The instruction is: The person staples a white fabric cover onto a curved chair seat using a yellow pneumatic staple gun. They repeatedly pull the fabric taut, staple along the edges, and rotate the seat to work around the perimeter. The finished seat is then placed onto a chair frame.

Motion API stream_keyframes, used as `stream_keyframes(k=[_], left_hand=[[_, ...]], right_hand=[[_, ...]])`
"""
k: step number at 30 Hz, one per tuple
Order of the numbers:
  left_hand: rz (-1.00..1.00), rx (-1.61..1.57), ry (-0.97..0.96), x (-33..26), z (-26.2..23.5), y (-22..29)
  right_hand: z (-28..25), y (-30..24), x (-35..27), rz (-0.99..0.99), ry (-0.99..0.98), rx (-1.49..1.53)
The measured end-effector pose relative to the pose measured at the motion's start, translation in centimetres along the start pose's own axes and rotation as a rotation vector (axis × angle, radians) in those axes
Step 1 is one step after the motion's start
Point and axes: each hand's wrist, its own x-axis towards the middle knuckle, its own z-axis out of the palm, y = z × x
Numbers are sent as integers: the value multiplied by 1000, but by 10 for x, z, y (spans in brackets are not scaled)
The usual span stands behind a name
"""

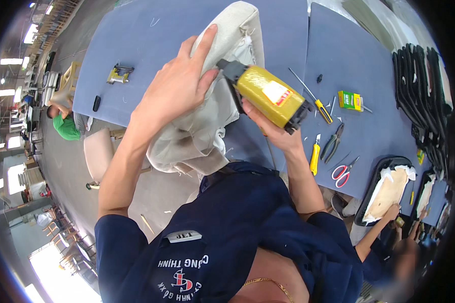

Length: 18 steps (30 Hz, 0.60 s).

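Observation:
In my right hand [273, 123] is a yellow pneumatic staple gun [268, 93], its black nose pointing left at the cushion. My fingers wrap its handle, which is mostly hidden behind the body. My left hand [184, 81] grips the edge of a light grey upholstered cushion [232, 22], its fingers over the outer fabric and its thumb near the nose of the gun. The cushion stands tilted at the table's near edge, with thin whitish lining [192, 129] and loose threads on the side facing me. Whether the nose touches the fabric, I cannot tell.
On the blue-grey table [151, 55] lie another staple gun [119, 74], a screwdriver [321, 108], a yellow cutter knife [315, 156], pliers [332, 143], red-handled snips [343, 174] and a small green-yellow box [350, 100]. Black panels [414, 91] are stacked at right. Other people work nearby.

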Motion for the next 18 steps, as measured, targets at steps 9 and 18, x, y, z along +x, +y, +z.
stream_keyframes(k=[9, 18], left_hand=[[28, -20, 7, -7, -2, -10], [-39, 36, -8, 3, 1, 8]], right_hand=[[9, -3, 17, -168, -154, -111], [3, -3, 13, -114, -170, -143]])
